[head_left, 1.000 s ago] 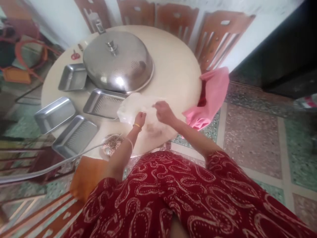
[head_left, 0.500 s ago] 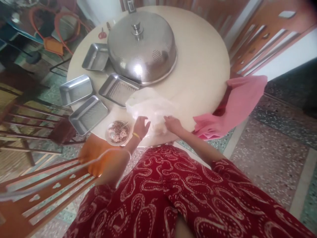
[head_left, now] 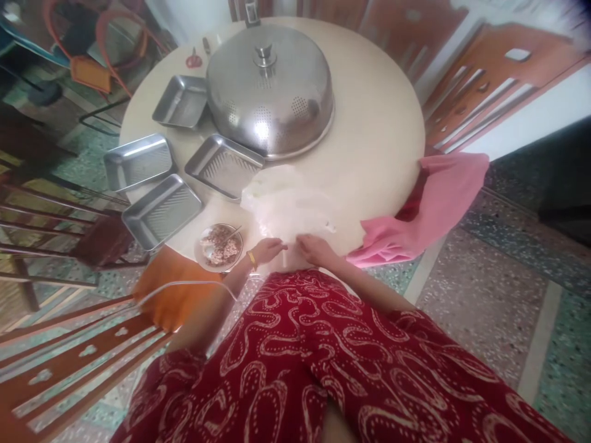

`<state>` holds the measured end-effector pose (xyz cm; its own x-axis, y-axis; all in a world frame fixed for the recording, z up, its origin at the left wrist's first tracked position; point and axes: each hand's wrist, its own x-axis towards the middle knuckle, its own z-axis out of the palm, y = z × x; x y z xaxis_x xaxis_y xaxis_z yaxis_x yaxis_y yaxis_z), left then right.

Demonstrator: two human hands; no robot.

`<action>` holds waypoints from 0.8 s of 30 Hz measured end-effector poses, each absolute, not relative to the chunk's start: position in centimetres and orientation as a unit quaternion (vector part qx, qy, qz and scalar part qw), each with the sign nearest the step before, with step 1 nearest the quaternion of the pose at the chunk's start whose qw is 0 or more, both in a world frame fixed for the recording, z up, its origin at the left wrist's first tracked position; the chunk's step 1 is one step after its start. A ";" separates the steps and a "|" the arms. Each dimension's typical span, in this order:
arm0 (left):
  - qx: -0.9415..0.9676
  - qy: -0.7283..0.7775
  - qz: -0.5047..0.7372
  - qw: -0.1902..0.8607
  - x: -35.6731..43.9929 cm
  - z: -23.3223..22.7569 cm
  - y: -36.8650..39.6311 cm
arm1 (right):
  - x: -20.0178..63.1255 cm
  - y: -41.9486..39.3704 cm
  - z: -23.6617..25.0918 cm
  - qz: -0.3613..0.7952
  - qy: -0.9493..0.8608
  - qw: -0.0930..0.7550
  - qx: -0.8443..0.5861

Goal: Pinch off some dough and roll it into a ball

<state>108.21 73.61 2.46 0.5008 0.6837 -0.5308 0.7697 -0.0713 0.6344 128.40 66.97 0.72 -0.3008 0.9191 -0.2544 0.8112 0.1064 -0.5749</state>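
Both hands meet at the near edge of the tabletop (head_left: 369,123) — left hand (head_left: 269,249) and right hand (head_left: 313,247) each grip the white plastic bag (head_left: 286,203), beside a food bowl (head_left: 220,247).

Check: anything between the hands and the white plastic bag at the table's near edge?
Nothing visible. Left hand and right hand both rest at the near edge of the plastic bag. The bowl of food sits off to the left, out of the way.

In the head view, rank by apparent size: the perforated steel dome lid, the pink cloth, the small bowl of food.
1. Steel dome lid
2. Pink cloth, nearer the camera, so unsure against the lid
3. Bowl of food
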 end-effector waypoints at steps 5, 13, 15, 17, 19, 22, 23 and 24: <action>0.708 0.413 0.036 0.571 111.0 5.4 74.2 | 129.2 67.3 2.3 0.343 -0.670 0.164 -0.637; 0.568 0.474 0.118 0.662 109.6 5.3 74.4 | 131.1 64.3 1.0 0.369 -0.636 0.009 -0.678; 0.515 0.486 0.116 0.697 108.6 5.5 73.6 | 131.4 63.0 0.2 0.367 -0.626 -0.035 -0.687; 0.484 0.490 0.135 0.712 108.0 5.7 72.9 | 131.6 62.2 -0.4 0.369 -0.611 -0.045 -0.699; 0.472 0.488 0.146 0.720 108.0 5.8 72.3 | 131.5 62.1 -0.5 0.367 -0.594 -0.039 -0.714; 0.483 0.477 0.142 0.720 108.4 5.7 71.9 | 131.1 62.8 0.3 0.364 -0.583 0.019 -0.726; 0.491 0.472 0.140 0.719 108.6 5.7 71.9 | 130.9 63.1 0.7 0.366 -0.587 0.050 -0.720; 0.501 0.467 0.139 0.715 108.9 5.6 71.9 | 130.5 63.4 1.1 0.372 -0.596 0.083 -0.707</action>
<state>108.87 71.87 5.64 0.5243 0.6671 -0.5292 0.2688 0.4600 0.8463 130.51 63.36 1.13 0.0134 0.9043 -0.4268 0.7806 -0.2762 -0.5607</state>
